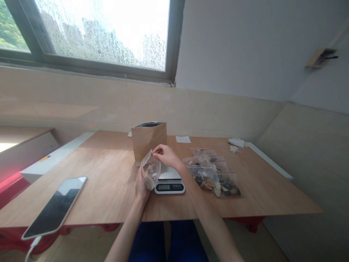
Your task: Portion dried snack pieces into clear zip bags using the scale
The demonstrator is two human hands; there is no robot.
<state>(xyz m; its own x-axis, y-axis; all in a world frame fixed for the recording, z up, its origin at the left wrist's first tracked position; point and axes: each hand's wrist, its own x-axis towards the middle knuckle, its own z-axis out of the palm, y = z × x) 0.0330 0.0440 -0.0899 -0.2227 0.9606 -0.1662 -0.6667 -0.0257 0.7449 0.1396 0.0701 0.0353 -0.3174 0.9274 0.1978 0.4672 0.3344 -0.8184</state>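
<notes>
My left hand grips a clear zip-lock bag from its left side and underneath, tilted beside the scale. Small pieces show inside the bag, too blurred to name. At the bag's upper edge, my right hand is closed in a pinch; what lies between its fingertips is too small to make out. Below and right of the bag sits a kitchen scale with a metal plate and a lit display. Behind the bag a brown kraft paper pouch stands upright with its top open.
Several filled zip-lock bags with dried, dark and tan pieces lie right of the scale. A phone with a cable rests at the left front edge. White paper and crumpled tissue lie at the back.
</notes>
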